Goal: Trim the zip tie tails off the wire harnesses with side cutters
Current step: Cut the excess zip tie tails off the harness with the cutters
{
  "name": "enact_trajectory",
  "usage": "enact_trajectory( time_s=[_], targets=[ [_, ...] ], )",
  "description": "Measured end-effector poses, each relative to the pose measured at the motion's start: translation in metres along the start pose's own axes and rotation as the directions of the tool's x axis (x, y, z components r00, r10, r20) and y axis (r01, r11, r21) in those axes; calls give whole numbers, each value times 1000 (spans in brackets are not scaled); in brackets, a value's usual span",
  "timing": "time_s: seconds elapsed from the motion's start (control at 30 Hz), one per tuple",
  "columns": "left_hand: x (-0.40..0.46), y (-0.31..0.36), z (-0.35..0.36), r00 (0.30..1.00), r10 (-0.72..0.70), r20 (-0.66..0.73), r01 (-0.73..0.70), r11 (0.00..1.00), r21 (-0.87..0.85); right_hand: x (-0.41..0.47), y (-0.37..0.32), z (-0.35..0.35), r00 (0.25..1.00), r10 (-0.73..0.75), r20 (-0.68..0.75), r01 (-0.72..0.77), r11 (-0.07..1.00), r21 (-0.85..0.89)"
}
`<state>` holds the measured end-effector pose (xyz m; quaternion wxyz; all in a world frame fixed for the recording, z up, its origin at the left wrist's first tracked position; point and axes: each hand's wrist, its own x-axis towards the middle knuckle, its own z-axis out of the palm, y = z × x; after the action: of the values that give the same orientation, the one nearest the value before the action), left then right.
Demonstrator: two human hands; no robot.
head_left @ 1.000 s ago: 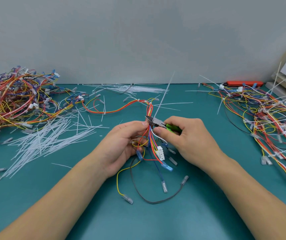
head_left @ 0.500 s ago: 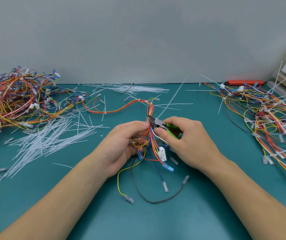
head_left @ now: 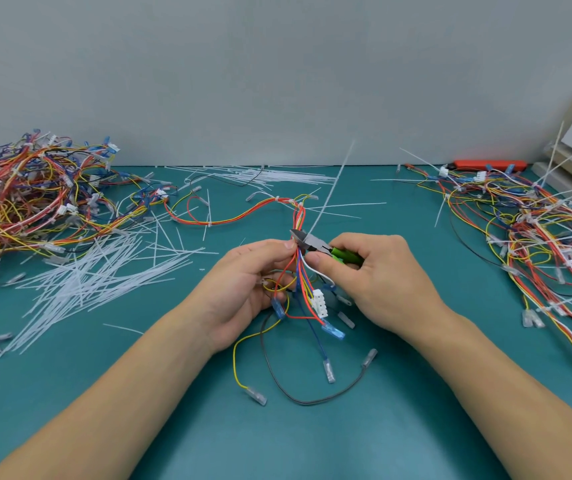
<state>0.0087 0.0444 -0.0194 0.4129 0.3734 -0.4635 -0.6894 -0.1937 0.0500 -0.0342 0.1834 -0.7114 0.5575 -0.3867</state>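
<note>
The left hand [head_left: 243,289] pinches the harness [head_left: 300,268] at its bundled neck, fingers curled round the wires. The right hand [head_left: 374,282] grips the green-handled cutters [head_left: 315,244], whose nose sits right against the harness just above the left fingertips. A long white tail [head_left: 329,192] rises from the cutters, up and to the right.

The step in hand looks like the trim itself: the blades appear set at the tail's base, though whether they have closed through it cannot be told. The next move likely calls for a firm squeeze close to the tie head, keeping the blades off the wires.

The harness hangs over a teal counter [head_left: 139,410]. Left of the harness lies a scatter of cut tails [head_left: 97,278], and beyond it a heap of harnesses [head_left: 18,195]. Right of the harness is another heap [head_left: 537,230] with tails sticking out. A plain grey wall [head_left: 277,81] stands behind.
</note>
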Motion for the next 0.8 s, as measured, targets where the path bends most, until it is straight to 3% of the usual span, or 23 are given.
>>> enact_trajectory(
  time_s=[0.47,0.8],
  targets=[
    [1,0,1,1000,-2,-5,2,1000,6,-4,-1,2,996,71,56,-73,996,42],
    [0,0,2,1000,7,-3,-7,1000,11,-6,-4,-6,999,-11,33,7,994,107]
  ],
)
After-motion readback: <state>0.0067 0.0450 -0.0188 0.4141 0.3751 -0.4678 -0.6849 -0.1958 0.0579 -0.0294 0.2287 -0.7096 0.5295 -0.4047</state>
